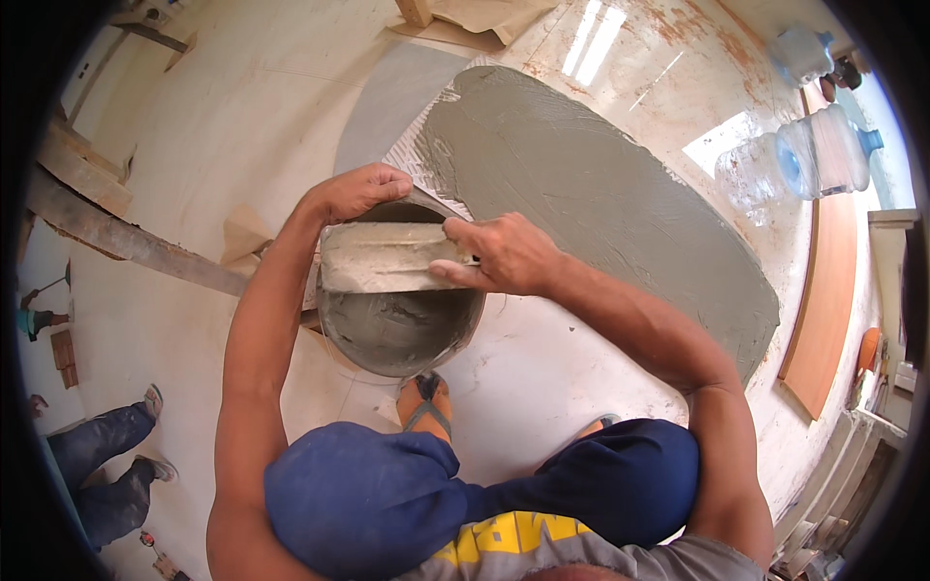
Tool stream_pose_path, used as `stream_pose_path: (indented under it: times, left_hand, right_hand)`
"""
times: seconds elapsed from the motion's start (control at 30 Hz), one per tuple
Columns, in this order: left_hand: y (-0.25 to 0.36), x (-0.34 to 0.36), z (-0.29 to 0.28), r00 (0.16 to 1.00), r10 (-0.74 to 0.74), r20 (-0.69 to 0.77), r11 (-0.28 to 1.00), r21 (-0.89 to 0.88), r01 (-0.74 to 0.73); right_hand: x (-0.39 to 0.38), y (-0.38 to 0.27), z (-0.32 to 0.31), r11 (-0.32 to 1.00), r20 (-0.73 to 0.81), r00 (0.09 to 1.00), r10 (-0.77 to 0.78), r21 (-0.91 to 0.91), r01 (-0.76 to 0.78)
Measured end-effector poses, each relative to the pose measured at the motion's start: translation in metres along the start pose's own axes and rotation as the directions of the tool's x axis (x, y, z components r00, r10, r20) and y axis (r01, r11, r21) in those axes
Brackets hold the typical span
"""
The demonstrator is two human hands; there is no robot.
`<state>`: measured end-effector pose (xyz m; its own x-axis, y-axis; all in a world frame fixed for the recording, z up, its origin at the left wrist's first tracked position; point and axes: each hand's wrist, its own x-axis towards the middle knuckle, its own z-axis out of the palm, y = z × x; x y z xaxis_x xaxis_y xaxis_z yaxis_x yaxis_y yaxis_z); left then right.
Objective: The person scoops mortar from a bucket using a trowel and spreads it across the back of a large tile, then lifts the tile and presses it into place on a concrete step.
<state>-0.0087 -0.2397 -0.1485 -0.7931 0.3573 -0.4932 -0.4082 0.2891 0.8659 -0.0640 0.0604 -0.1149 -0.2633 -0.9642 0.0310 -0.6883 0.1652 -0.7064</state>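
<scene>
A round bucket (334,339) stands between my feet and a grey board, with wet grey mortar (402,320) inside. At its far rim, my left hand (363,192) has its fingers closed on the edge. My right hand (504,254) grips a pale, mortar-crusted trowel (383,259) by its right end. The trowel lies level across the bucket's mouth and hides part of the inside. Beyond the bucket, a thick grey mortar layer (572,184) covers most of the board. The board's left end (387,92) shows bare grey, with a strip of combed white ridges (417,145) beside the mortar.
Large clear water bottles (823,155) stand at the right, near a long brown plank (823,300). Rough timber (136,228) crosses the floor at the left. Another person's legs (107,465) show at the lower left. My sandalled foot (424,402) is close to the bucket.
</scene>
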Motion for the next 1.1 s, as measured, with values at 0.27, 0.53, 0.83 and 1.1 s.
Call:
stream_pose_path:
  times: [0.27,0.53,0.83,1.1]
  left_hand:
    - [0.003,0.01,0.0,0.997,-0.008,0.079,0.999,0.033,0.005]
    - [0.01,0.01,-0.006,0.996,0.004,0.091,0.99,0.139,-0.016]
    - [0.012,0.01,0.001,0.999,-0.027,0.022,0.993,0.117,0.025]
    - [0.014,0.008,-0.004,1.0,-0.021,0.011,0.995,0.095,0.02]
  right_hand:
    - [-0.029,0.002,0.007,0.98,0.047,0.987,0.152,-0.137,-0.144]
    - [-0.182,0.027,-0.078,0.743,0.072,0.789,0.61,-0.4,-0.537]
    - [-0.157,0.008,-0.048,0.063,-0.028,0.408,0.913,0.996,-0.071]
    - [-0.107,0.006,-0.043,-0.138,-0.019,0.919,0.394,0.987,0.079]
